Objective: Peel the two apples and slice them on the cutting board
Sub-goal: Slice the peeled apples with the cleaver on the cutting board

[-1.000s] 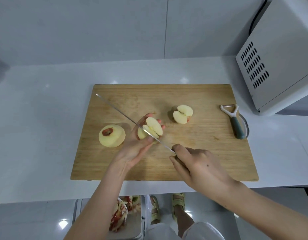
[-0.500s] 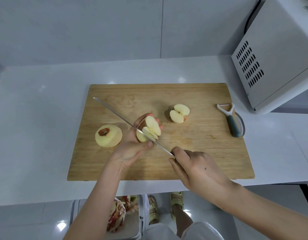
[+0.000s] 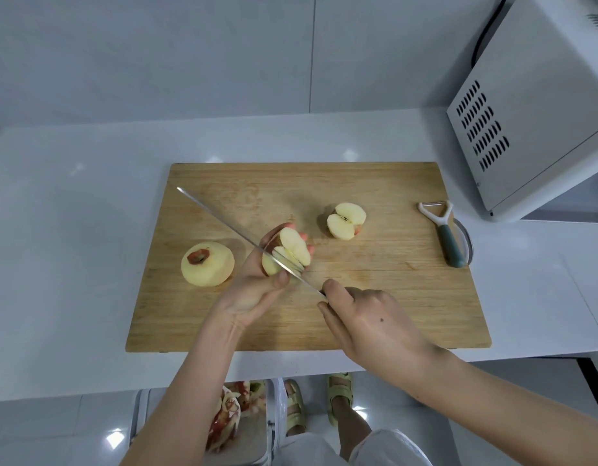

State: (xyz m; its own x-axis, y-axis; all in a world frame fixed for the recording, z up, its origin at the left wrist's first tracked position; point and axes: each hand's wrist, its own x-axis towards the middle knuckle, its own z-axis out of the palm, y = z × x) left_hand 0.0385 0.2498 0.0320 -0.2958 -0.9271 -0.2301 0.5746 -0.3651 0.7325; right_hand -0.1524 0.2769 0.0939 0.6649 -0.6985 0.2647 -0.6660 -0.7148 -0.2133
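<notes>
On the wooden cutting board (image 3: 374, 317), my left hand (image 3: 257, 284) holds a peeled apple half (image 3: 292, 250) cut face up. My right hand (image 3: 364, 317) grips the handle of a long knife (image 3: 230, 230), whose blade runs diagonally up-left and lies across the near part of that half. A whole peeled apple (image 3: 207, 264) with red skin left around its stem sits at the board's left. The other apple half (image 3: 346, 220) lies cut face up right of centre.
A white and green peeler (image 3: 445, 233) lies at the board's right edge. A white microwave (image 3: 532, 105) stands at the back right. Below the white counter (image 3: 72, 264), a bin (image 3: 230, 418) holds red apple peels beside my feet.
The knife blade has slid a little lower across the held apple half. Both hands stay in nearly the same place; the view has shifted slightly.
</notes>
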